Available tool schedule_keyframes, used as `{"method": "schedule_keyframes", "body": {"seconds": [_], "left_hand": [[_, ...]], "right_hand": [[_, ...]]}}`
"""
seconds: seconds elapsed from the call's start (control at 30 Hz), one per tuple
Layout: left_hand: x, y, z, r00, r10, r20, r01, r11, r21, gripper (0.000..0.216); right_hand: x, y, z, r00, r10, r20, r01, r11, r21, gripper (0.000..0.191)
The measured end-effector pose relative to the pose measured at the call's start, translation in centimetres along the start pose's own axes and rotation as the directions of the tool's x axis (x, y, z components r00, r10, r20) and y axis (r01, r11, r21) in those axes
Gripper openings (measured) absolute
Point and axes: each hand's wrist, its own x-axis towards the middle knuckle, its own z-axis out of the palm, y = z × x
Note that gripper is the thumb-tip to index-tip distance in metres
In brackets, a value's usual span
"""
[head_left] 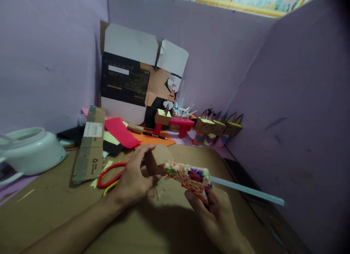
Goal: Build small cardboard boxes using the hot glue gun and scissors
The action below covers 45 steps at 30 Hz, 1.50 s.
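My right hand (218, 214) is wrapped round the handle of a hot glue gun (186, 175) with a colourful patterned body. A long translucent glue stick (248, 189) sticks out of its back, to the right. The gun's nozzle points left and meets, or nearly meets, a small brown cardboard piece (150, 163). That piece is held between the thumb and fingers of my left hand (138, 175); its far side is partly hidden. Under my left wrist lie scissors with red and yellow handles (109, 177), their blades out of sight.
A cardboard sheet (131, 225) covers the work surface. Left stand a white pot (41, 152) and a cardboard strip (90, 148). Behind are red paper (123, 132), a pen (155, 135), an unfolded box (125, 79) and several cardboard animal figures (205, 125). Purple walls close in the corner.
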Motion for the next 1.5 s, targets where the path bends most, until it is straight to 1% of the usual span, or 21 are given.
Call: {"method": "schedule_keyframes", "body": {"seconds": [0.07,0.13,0.2,0.23,0.27,0.33,0.43,0.5,0.57,0.63,0.7,0.83,0.9,0.93,0.97,1.0,1.07,1.13,1.23,1.4,1.5], "left_hand": [[0.0,0.2,0.0,0.999,-0.047,0.007,0.047,0.997,-0.068,0.066],[0.1,0.4,-0.1,0.995,-0.093,0.04,0.098,0.981,-0.167,0.067],[0.2,0.3,0.0,0.981,-0.143,0.133,0.174,0.947,-0.27,0.07],[0.2,0.2,0.1,0.968,-0.163,0.191,0.216,0.928,-0.303,0.071],[0.1,0.1,0.2,0.952,-0.179,0.247,0.254,0.913,-0.32,0.072],[0.0,-0.1,0.6,0.927,-0.185,0.325,0.291,0.903,-0.317,0.072],[-0.4,-0.3,1.2,0.908,-0.167,0.384,0.283,0.92,-0.271,0.069],[-0.7,-0.2,1.5,0.896,-0.18,0.405,0.279,0.939,-0.201,0.068],[-1.0,0.0,1.7,0.892,-0.207,0.402,0.257,0.963,-0.075,0.068],[-1.2,0.4,1.7,0.895,-0.222,0.386,0.217,0.975,0.055,0.067],[-1.4,0.8,1.7,0.897,-0.224,0.38,0.185,0.973,0.136,0.065],[-1.6,1.3,1.6,0.904,-0.219,0.366,0.164,0.971,0.176,0.06],[-1.6,1.1,1.6,0.912,-0.191,0.362,0.138,0.976,0.167,0.059],[-1.6,1.0,1.6,0.918,-0.165,0.361,0.113,0.981,0.161,0.058],[-1.7,0.8,1.5,0.925,-0.129,0.358,0.075,0.984,0.159,0.056],[-1.7,0.6,1.5,0.932,-0.084,0.352,0.027,0.986,0.164,0.053],[-1.8,0.3,1.5,0.943,0.017,0.333,-0.084,0.979,0.188,0.045],[-1.9,-0.1,1.5,0.94,0.093,0.327,-0.17,0.962,0.213,0.039],[-2.0,-0.6,1.4,0.93,0.136,0.342,-0.218,0.953,0.211,0.034],[-1.9,-1.5,1.4,0.926,0.194,0.325,-0.262,0.949,0.178,0.031],[-2.0,-1.7,1.3,0.927,0.201,0.317,-0.263,0.95,0.169,0.03]], "right_hand": [[0.2,0.5,-0.3,0.997,0.072,-0.016,-0.072,0.997,0.028,0.025],[0.6,1.4,-0.8,0.975,0.212,-0.065,-0.207,0.976,0.073,0.026],[1.3,2.8,-1.0,0.914,0.398,-0.073,-0.387,0.912,0.133,0.035],[1.8,3.6,-0.9,0.882,0.47,-0.027,-0.461,0.874,0.155,0.039],[2.4,4.5,-0.7,0.857,0.514,0.028,-0.513,0.848,0.133,0.043],[3.6,6.1,0.0,0.848,0.527,0.052,-0.529,0.845,0.078,0.043],[5.2,7.9,1.2,0.83,0.55,0.088,-0.546,0.835,-0.064,0.041],[5.6,8.4,1.6,0.819,0.563,0.109,-0.541,0.822,-0.179,0.039],[5.6,8.3,1.6,0.825,0.556,0.105,-0.51,0.811,-0.287,0.04],[5.2,7.9,1.5,0.843,0.53,0.086,-0.466,0.802,-0.373,0.042],[4.7,7.4,1.2,0.861,0.502,0.082,-0.426,0.799,-0.425,0.04],[3.8,6.3,0.1,0.898,0.429,0.097,-0.356,0.839,-0.412,0.031],[3.1,5.5,-0.6,0.937,0.329,0.12,-0.279,0.907,-0.315,0.028],[2.7,5.1,-0.8,0.958,0.246,0.145,-0.21,0.951,-0.228,0.027],[2.3,4.8,-1.0,0.98,0.117,0.16,-0.107,0.992,-0.072,0.029],[1.9,4.5,-1.1,0.985,0.008,0.17,-0.019,0.998,0.063,0.03],[1.2,4.1,-0.9,0.969,-0.145,0.198,0.101,0.971,0.218,0.033],[0.9,4.1,-0.2,0.946,-0.214,0.242,0.15,0.954,0.259,0.036],[1.0,4.5,0.9,0.936,-0.252,0.247,0.182,0.944,0.274,0.035],[1.6,5.0,1.7,0.94,-0.299,0.164,0.244,0.926,0.29,0.018],[1.9,5.1,2.0,0.941,-0.302,0.152,0.251,0.926,0.281,0.019]]}}
